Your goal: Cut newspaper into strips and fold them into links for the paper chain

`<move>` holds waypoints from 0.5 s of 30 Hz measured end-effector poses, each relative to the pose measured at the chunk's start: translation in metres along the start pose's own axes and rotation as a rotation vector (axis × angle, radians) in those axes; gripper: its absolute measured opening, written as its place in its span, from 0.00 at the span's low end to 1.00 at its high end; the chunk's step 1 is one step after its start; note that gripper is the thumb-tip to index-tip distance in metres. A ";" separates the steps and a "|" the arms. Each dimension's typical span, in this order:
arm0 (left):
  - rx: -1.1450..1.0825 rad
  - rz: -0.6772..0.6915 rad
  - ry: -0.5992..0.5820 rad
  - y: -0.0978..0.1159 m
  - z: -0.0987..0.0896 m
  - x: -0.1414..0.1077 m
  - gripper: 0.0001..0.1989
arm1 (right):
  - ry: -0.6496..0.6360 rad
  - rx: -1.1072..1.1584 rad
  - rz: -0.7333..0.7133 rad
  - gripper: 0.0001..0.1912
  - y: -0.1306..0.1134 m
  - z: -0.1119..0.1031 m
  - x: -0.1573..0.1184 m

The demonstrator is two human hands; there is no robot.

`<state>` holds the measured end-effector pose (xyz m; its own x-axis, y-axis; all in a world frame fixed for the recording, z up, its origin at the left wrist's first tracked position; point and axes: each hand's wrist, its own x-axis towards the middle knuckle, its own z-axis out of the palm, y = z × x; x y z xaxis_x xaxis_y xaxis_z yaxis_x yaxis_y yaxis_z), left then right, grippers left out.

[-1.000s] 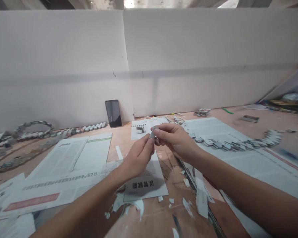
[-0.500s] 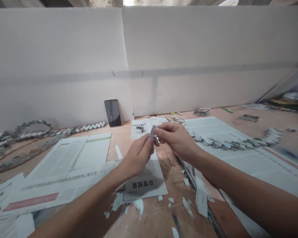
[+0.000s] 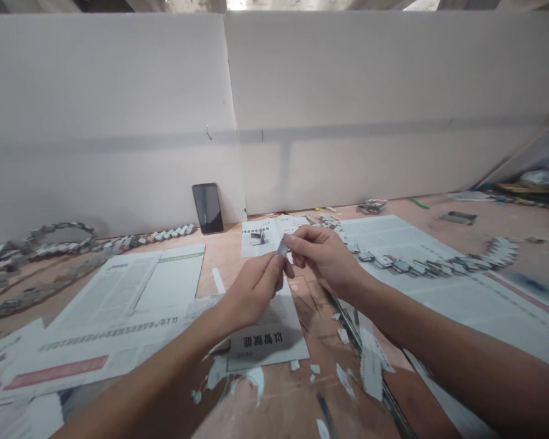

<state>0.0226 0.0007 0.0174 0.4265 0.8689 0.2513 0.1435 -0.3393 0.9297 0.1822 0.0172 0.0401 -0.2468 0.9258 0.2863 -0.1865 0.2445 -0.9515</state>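
Observation:
A small folded paper strip point(image 3: 282, 246), pale grey, is pinched between both hands above the middle of the table. My left hand point(image 3: 258, 283) is closed on its lower end, thumb on top. My right hand point(image 3: 322, 253) grips the upper end between thumb and forefinger. Fingers cover part of the strip. Just behind the right hand, a chain of folded paper links point(image 3: 421, 267) curves off to the right over newspaper. Beneath the hands lies a printed sheet point(image 3: 274, 347) with large dark characters.
A phone point(image 3: 207, 208) leans on the white partition point(image 3: 119, 91). Looped folded-paper chains point(image 3: 59, 250) lie at the left, beside newspaper sheets point(image 3: 119, 317). Paper scraps point(image 3: 343, 335) and cut strips point(image 3: 370, 366) are scattered near the front. A green strip point(image 3: 419, 203) lies at the back right.
The hands have parted very slightly, and more of the strip shows between the fingertips. Everything on the table stays in place.

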 end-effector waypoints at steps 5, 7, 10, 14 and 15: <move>-0.012 -0.012 -0.015 0.002 -0.003 -0.001 0.21 | 0.001 -0.017 -0.004 0.15 -0.001 0.003 0.000; -0.020 -0.014 -0.006 0.002 -0.003 0.000 0.21 | -0.043 -0.098 -0.021 0.16 -0.001 0.002 0.000; -0.028 -0.021 -0.010 0.001 -0.003 0.000 0.21 | -0.120 -0.169 -0.033 0.18 -0.001 0.002 0.000; -0.010 -0.046 -0.028 0.005 -0.002 0.003 0.21 | -0.031 -0.209 -0.090 0.19 0.000 0.003 -0.001; 0.005 -0.053 -0.035 0.006 -0.003 0.004 0.20 | 0.010 -0.232 -0.107 0.19 0.000 0.003 -0.002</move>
<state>0.0228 0.0030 0.0251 0.4489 0.8727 0.1918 0.1717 -0.2949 0.9400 0.1795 0.0148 0.0403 -0.2272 0.8937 0.3868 0.0122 0.3998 -0.9165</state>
